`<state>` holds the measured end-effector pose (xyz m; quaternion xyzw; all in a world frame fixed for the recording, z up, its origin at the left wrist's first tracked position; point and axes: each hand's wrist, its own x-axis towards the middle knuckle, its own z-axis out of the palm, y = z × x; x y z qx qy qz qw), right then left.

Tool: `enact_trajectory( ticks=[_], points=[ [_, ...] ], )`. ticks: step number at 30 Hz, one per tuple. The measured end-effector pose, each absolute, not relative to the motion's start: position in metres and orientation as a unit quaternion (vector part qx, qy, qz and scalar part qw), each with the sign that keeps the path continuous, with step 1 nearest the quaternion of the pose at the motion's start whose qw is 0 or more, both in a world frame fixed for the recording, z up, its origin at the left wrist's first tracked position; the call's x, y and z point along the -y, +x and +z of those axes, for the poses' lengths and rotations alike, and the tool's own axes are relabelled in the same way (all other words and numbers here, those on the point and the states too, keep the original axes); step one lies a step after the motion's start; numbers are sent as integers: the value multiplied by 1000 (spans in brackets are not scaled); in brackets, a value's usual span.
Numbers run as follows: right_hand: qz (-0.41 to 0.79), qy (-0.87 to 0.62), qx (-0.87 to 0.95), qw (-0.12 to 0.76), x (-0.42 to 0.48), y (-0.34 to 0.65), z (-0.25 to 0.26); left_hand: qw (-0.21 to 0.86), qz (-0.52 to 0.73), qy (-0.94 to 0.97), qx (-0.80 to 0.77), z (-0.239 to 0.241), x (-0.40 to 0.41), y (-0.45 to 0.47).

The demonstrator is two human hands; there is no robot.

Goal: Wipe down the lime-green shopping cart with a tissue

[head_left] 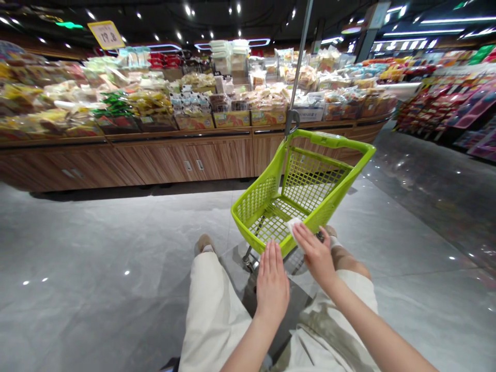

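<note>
A bright green plastic shopping basket (325,204) with a lattice floor and walls sits on a wheeled frame in front of my knees. My left hand (273,281) lies flat at its near rim, fingers stretched out side by side and holding nothing. On the basket's right side, my right hand (316,253) presses a folded white tissue (293,225) against the rim under its fingertips. Part of the tissue is hidden by the fingers. Nothing lies inside the basket.
A long wooden display counter (194,157) heaped with packaged food runs across the back. From the basket's far left corner rises a grey pole (300,57). A yellow price sign (106,35) stands at upper left. Glossy grey floor tiles (96,248) surround my legs.
</note>
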<state>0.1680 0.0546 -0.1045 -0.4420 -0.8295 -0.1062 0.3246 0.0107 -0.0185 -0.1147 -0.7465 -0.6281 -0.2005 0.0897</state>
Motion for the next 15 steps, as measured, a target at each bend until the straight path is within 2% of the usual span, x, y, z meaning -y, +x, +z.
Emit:
enact_trajectory(
  ticks=[4, 11, 15],
  points=[
    [-98, -370, 870, 309, -41, 156, -106, 85, -204, -750, 623, -114, 18, 8],
    [-139, -526, 769, 335, -97, 206, -91, 85, -204, -751, 622, -114, 19, 10],
    [-110, -406, 853, 309, -62, 160, -99, 88, -212, -741, 631, -116, 18, 13]
  ],
)
